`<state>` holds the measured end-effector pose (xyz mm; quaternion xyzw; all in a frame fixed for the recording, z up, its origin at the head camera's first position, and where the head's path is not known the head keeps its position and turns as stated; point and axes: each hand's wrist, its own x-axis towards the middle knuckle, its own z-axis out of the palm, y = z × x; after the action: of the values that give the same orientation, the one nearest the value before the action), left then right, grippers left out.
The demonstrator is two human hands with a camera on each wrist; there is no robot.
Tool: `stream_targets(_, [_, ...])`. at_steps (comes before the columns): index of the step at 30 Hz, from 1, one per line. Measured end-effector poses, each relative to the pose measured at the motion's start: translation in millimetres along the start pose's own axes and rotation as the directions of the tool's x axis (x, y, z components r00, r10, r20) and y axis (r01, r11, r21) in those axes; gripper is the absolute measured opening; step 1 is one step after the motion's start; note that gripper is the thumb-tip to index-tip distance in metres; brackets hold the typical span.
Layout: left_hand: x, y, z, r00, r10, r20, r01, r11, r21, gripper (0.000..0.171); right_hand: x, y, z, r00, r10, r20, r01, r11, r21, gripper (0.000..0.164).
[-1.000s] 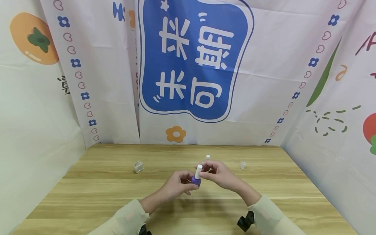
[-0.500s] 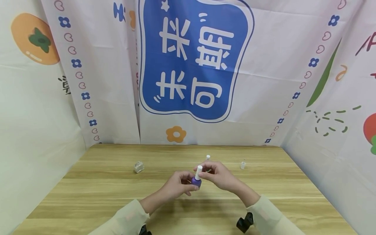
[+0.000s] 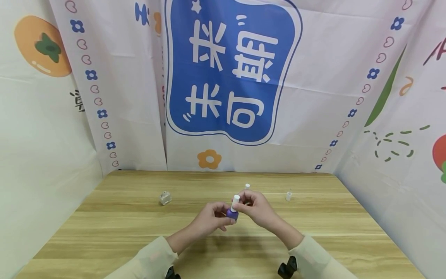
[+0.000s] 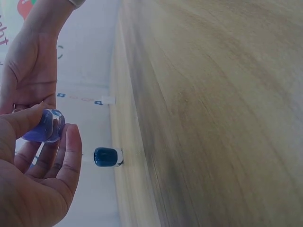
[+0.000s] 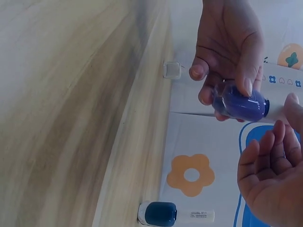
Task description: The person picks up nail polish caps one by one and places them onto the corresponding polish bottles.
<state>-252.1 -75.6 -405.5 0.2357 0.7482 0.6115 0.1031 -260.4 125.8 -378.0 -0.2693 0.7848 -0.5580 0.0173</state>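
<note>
A nail polish bottle (image 3: 232,214) with purple polish and a white cap (image 3: 236,200) is held above the table. My left hand (image 3: 214,217) grips its glass body, thumb on one side and fingertips on the other, as the left wrist view shows on the purple glass (image 4: 45,126). From the right, my right hand (image 3: 260,211) pinches the white cap, its thumb lying against the cap's side. In the right wrist view the purple bottle (image 5: 244,105) lies across the frame, the cap toward the right hand's thumb (image 5: 293,112).
Behind the right hand stands a dark teal nail polish bottle (image 5: 161,213) with a white cap (image 3: 247,186). A clear glass bottle without a cap (image 3: 165,198) is on the left of the wooden table (image 3: 125,228). Farther right stands a white brush cap (image 3: 289,196). Printed cloth (image 3: 313,116) hangs behind.
My right hand has shifted slightly left, its thumb now farther across the white cap. The left hand and the purple bottle have hardly moved.
</note>
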Motion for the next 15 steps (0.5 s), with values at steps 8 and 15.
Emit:
stream_targets(8, [0.5,-2.3,0.8,1.0,0.01,-0.017,-0.01,1.0,0.004,0.022,0.1,1.6,7.8,0.997,0.03,-0.068,-0.029,0.999,0.017,0.019])
stream_targets(15, [0.1,-2.4,0.6,1.0,0.008,-0.024,-0.008,1.0,0.006,0.023,0.4,2.2,5.6,0.999,0.022,-0.046,-0.022,1.0,0.008,0.018])
